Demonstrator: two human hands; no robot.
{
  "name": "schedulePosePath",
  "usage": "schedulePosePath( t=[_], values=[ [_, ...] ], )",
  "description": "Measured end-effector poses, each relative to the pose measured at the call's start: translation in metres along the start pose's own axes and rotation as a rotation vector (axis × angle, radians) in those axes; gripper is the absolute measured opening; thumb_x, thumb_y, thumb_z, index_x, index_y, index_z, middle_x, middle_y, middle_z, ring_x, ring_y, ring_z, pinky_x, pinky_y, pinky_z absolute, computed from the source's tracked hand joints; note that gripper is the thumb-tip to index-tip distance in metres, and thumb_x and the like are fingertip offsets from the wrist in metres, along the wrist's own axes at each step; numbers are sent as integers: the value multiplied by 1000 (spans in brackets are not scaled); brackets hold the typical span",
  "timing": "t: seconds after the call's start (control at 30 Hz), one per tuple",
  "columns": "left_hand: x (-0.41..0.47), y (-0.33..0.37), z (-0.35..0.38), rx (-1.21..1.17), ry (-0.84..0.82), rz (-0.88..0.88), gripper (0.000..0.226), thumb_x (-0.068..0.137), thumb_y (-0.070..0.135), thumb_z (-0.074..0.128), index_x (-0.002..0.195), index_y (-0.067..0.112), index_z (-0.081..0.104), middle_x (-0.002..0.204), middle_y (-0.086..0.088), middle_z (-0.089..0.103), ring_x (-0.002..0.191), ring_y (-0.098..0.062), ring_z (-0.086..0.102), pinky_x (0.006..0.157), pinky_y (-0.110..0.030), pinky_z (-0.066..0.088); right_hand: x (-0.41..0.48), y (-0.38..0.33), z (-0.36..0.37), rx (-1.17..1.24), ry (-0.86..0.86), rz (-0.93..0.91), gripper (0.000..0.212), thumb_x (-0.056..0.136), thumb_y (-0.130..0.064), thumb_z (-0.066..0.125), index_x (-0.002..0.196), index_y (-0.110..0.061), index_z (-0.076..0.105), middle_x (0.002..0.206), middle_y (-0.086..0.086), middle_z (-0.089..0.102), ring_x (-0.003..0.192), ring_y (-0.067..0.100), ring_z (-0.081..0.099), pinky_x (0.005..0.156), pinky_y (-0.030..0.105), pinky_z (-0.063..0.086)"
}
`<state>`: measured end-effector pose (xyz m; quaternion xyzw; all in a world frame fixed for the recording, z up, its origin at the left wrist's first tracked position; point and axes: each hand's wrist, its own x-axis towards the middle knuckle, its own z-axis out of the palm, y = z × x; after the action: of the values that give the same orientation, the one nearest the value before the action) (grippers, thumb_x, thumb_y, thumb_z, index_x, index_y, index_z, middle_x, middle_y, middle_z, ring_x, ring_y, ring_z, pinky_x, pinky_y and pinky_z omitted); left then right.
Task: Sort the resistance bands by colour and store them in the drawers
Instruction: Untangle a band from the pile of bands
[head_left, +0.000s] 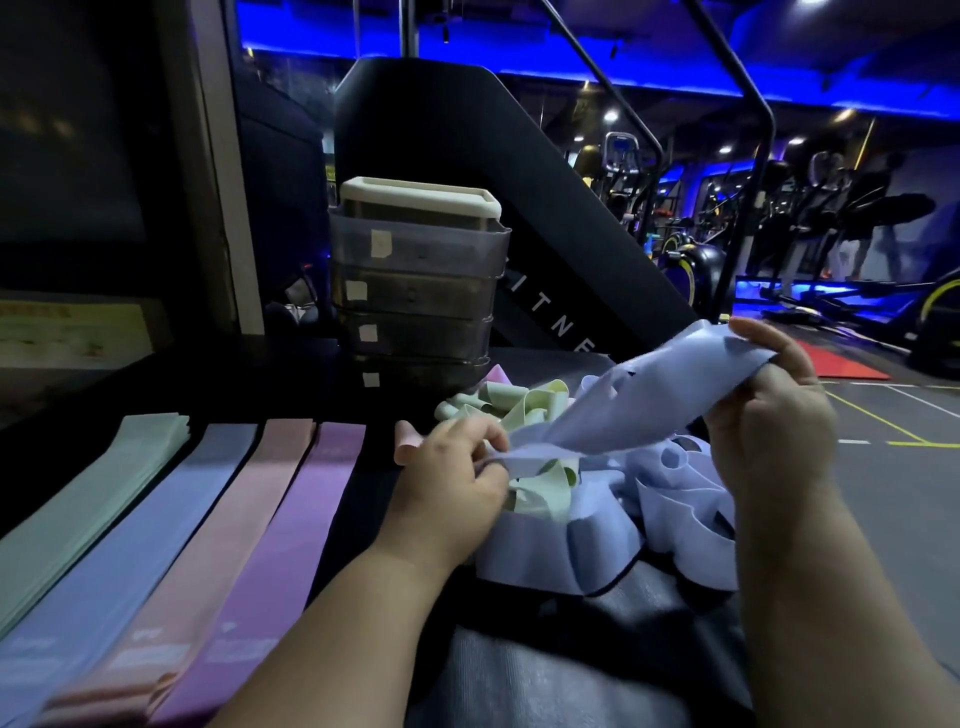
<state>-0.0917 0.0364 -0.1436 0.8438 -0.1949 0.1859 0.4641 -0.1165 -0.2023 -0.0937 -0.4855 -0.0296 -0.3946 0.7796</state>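
Observation:
A light blue resistance band (631, 410) is stretched between my two hands above a loose heap of bands. My left hand (457, 470) pinches its lower left end and my right hand (774, 410) grips its upper right end. Below lie tangled blue bands (597, 551), green bands (519, 410) and a pink band (410, 441). On the left, flat stacks lie side by side: green (104, 499), blue (156, 525), pink (244, 509) and purple (306, 514). A small drawer unit (415, 291) with several closed, labelled drawers stands behind the heap.
Everything rests on a dark surface (545, 675). A big black gym machine (519, 182) rises behind the drawers. To the right the gym floor (883, 415) with yellow lines, a red mat (836, 361) and exercise machines falls away past the surface's edge.

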Motion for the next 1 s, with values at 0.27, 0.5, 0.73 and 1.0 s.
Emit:
schedulePosePath(
  t=[0.27,0.5,0.73,1.0],
  values=[
    [9,-1,-8,-158,210,-176,22,92,7,46,101,14,65,101,-5,62,93,-25,56,71,-27,36,1,14,0,-219,11,66,45,91,8,31,87,-19,67,81,11,65,64,17,68,62,28,58],
    [10,0,-7,-504,151,-358,18,89,20,43,83,17,60,82,-13,65,73,-26,59,66,-39,51,0,17,2,-286,39,90,39,90,6,34,90,-16,67,72,12,65,57,18,66,56,24,55],
    [10,3,-5,-627,52,-423,20,94,2,45,98,18,54,113,-13,58,72,-18,57,54,-27,49,1,16,2,-149,110,160,33,91,7,38,91,-13,65,60,6,68,61,17,69,65,27,60],
    [10,8,-9,-1118,-111,-499,12,96,2,49,102,7,58,108,-14,60,80,-15,62,59,-20,55,3,18,0,-118,125,206,26,90,7,46,95,-11,64,66,10,70,64,19,70,64,26,59]
  ],
)
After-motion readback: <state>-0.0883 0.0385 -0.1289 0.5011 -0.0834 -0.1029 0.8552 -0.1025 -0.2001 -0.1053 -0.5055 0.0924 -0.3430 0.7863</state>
